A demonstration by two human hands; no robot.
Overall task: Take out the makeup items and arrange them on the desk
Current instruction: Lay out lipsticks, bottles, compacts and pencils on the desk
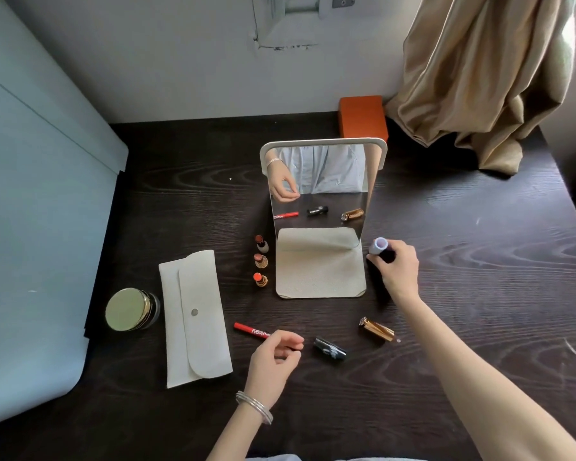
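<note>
Beside the mirror base's (320, 274) right edge, right hand (398, 269) grips a lavender lipstick (379, 246); left hand's (273, 356) fingers hang loosely curled.

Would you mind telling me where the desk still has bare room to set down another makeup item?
Free: the wide stretch right of the mirror toward the curtain, and the strip behind the white pouch, left of the mirror. Crowded: beside the mirror base, where three lipsticks stand, and the near centre around the red pen, black tube and gold tube.
</note>
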